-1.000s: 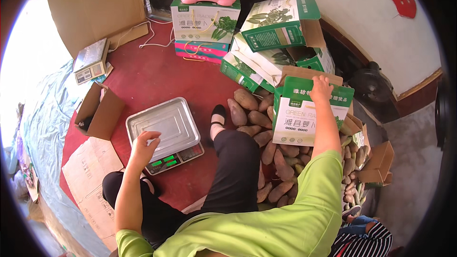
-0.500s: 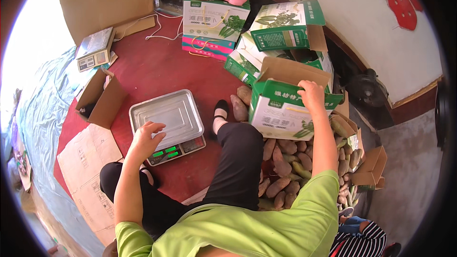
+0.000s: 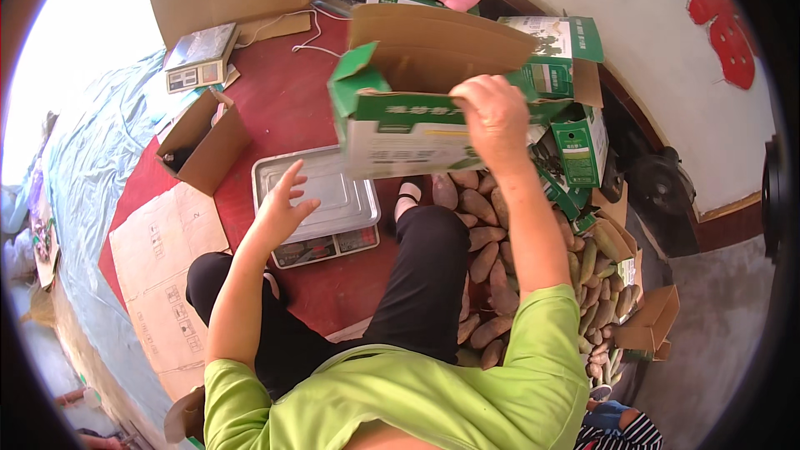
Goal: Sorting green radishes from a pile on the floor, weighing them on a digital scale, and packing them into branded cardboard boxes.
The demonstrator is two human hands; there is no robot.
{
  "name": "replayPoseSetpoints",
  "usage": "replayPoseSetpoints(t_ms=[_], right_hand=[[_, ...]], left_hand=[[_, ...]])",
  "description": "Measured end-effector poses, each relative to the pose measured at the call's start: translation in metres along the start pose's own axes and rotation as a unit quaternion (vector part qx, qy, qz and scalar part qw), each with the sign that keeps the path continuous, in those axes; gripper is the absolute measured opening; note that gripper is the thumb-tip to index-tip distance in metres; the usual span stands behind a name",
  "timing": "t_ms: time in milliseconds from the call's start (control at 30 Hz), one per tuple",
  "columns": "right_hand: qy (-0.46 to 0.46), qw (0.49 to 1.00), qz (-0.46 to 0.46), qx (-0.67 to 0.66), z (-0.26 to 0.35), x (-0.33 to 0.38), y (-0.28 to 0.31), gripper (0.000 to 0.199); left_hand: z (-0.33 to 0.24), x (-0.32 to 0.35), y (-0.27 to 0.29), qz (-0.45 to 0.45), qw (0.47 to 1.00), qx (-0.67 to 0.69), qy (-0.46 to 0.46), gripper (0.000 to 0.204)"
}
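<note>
Right hand (image 3: 493,112) is gripping a green-and-white carton (image 3: 408,104), held up at center frame. Left hand (image 3: 282,204) hovers over the metal scale tray (image 3: 333,192), fingers spread and released.

Scale tray (image 3: 312,187) bare, open from above; lifted carton (image 3: 400,121) overhangs right edge.

Scale (image 3: 315,200) partly behind carton (image 3: 400,129)

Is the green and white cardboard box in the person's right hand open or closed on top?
Open: the green and white cardboard box has its brown flaps standing up, gripped at the rim by the right hand.
</note>
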State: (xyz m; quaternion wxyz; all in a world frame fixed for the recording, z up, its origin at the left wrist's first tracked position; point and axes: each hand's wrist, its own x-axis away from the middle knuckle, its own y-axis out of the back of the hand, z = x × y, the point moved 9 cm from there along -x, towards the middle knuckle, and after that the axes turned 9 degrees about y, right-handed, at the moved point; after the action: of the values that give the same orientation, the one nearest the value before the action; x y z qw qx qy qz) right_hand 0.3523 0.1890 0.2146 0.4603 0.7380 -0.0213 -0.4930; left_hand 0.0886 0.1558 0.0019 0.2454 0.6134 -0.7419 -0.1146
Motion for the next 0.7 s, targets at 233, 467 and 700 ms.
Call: replayPoseSetpoints(t_ms=[233, 467, 700], right_hand=[[-0.007, 0.975, 0.008, -0.222, 0.085, 0.006, -0.104, 0.01], [0.034, 0.968, 0.093, -0.23, 0.129, 0.011, -0.147, 0.009], [0.022, 0.983, 0.146, -0.106, 0.103, 0.025, -0.143, 0.01]], left_hand=[[0.05, -0.007, 0.043, -0.136, 0.979, 0.144, 0.055, 0.072], [0.017, 0.034, 0.101, -0.3, 0.952, 0.057, -0.01, 0.072], [-0.022, 0.046, 0.09, -0.215, 0.958, -0.175, -0.076, 0.045]])
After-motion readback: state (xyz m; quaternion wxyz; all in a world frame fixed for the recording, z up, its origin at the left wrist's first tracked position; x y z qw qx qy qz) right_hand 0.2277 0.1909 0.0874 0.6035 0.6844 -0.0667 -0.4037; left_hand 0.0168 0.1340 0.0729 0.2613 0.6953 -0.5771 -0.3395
